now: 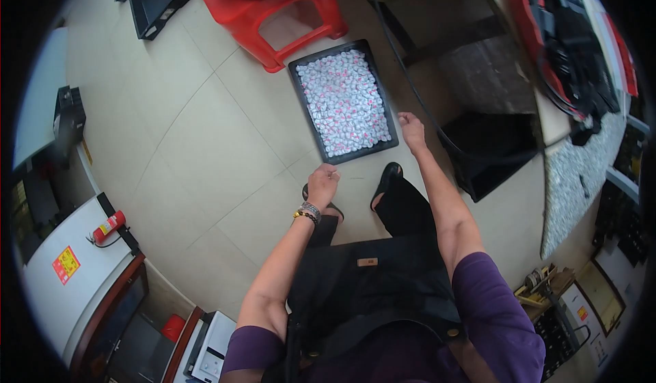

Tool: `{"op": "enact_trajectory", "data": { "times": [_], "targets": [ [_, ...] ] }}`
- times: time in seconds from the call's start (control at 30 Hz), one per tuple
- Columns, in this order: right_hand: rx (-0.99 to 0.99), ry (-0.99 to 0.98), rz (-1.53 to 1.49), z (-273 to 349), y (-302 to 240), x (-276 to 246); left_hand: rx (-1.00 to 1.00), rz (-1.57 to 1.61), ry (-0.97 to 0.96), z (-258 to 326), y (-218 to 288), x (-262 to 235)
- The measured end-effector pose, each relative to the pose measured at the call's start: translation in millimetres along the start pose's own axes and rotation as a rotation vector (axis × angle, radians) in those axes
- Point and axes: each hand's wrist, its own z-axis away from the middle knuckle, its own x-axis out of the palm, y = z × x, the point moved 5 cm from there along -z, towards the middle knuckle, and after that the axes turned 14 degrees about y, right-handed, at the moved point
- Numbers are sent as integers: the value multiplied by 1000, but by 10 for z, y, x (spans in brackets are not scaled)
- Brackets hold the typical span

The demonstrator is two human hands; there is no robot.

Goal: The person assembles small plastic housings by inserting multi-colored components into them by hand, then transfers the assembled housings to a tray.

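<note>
A shallow black tray (394, 131) lies on the floor in front of my feet, filled with many small, round, silvery-white pieces (345, 103) marked with pink. My left hand (322, 185), with bracelets at the wrist, is by the tray's near left corner, fingers curled closed. Whether it touches the rim I cannot tell. Just off the tray's right side is my right hand (413, 131), its fingers drawn together and nothing visible in them. Both arms reach forward over my black apron (369, 274).
A red plastic stool (273, 14) stands beyond the tray, with a seated person partly visible. To the right are a black bin (488, 171), a hanging cable (403, 62) and a table (557, 120). A fire extinguisher (109, 226) and black crates (158, 4) are at left.
</note>
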Motion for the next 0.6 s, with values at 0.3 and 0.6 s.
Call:
{"op": "enact_trajectory", "data": {
  "times": [0.3,0.6],
  "targets": [
    [-110,8,9,-811,357,911,-188,190,112,-918,-812,298],
    [-95,-42,46,-1132,706,1464,-557,416,-5,-1550,-1226,641]
  ]
}}
